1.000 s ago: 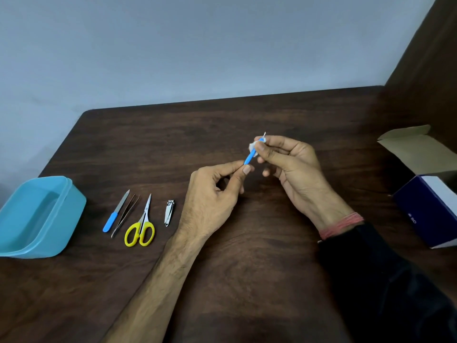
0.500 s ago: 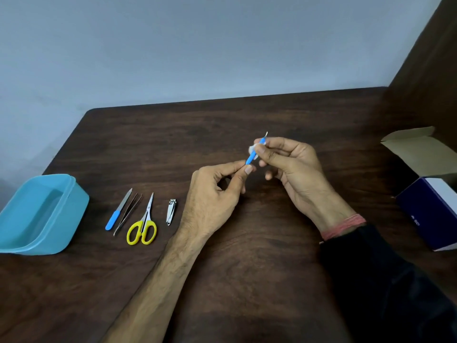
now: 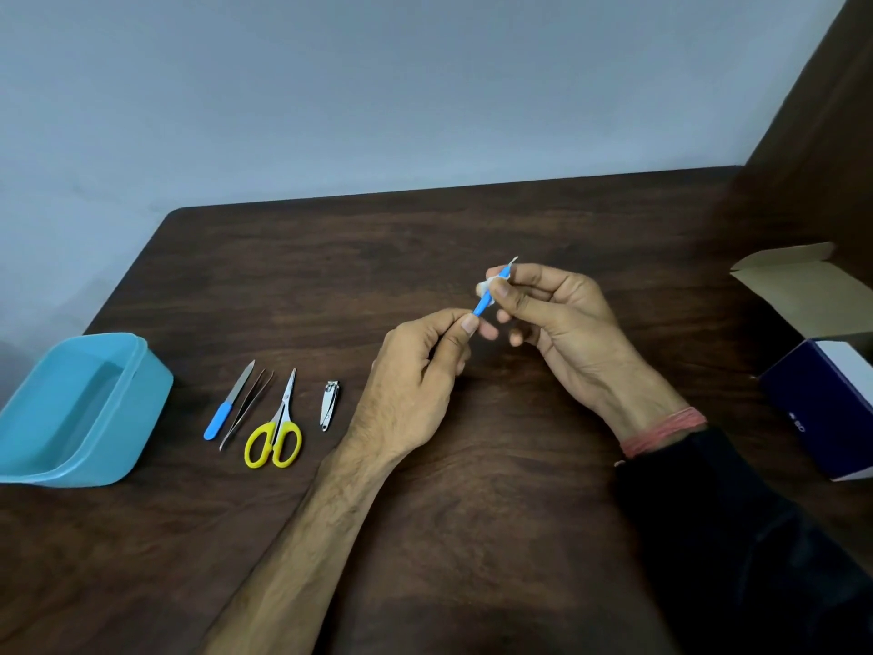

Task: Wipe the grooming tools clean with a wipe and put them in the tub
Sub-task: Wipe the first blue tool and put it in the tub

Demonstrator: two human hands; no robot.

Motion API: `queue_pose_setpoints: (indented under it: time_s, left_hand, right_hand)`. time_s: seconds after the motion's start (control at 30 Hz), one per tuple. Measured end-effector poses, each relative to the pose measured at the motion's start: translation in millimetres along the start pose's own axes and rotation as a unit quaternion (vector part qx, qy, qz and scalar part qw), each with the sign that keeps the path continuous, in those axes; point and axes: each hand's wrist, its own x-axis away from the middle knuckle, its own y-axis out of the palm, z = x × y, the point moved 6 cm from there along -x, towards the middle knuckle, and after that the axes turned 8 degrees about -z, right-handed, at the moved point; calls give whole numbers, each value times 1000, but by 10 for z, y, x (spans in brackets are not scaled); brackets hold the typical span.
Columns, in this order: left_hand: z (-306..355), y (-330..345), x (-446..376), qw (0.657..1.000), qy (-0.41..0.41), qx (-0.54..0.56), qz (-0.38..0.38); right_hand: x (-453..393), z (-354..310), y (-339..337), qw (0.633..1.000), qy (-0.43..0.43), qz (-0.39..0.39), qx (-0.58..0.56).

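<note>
The left hand (image 3: 415, 380) is pinching the slim blue-handled metal pick (image 3: 483, 304) low; the right hand (image 3: 557, 319) is pinching a small white wipe (image 3: 484, 290) round it. Light, stiff, likely slippery.

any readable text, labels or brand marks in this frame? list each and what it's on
Small white mark on the dark blue side of the open box at the right edge: there, but too small and blurred to read.
Tiny stamp near the pivot of the scissors: too small to read.
Nail clipper, nail file, tweezers, tub, handheld blue tool and wipe: no text visible.
</note>
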Motion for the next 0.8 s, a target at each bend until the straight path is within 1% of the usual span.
queue_pose_setpoints:
  time_s: [0.1, 0.27, 0.4, 0.53, 0.67, 0.8]
  left_hand:
    - [-13, 26, 1, 1000, 0, 0, -9]
    - [-22, 13, -1, 1000, 1, -10, -8]
    - [-26, 23, -14, 1000, -8, -8, -6]
    - [14, -14, -13, 1000, -3, -17, 7]
    - [40, -38, -20, 1000, -11, -2, 24]
    - [23, -57, -11, 999, -15, -1, 34]
  right_hand:
    - [7, -12, -43, 999, -7, 17, -35]
    - [0, 5, 10, 1000, -3, -1, 4]
    - [2, -9, -43, 999, -19, 25, -29]
    - [-6, 6, 0, 1000, -19, 10, 19]
    - [-7, 2, -24, 999, -29, 28, 15]
    - [-5, 14, 10, 999, -19, 8, 30]
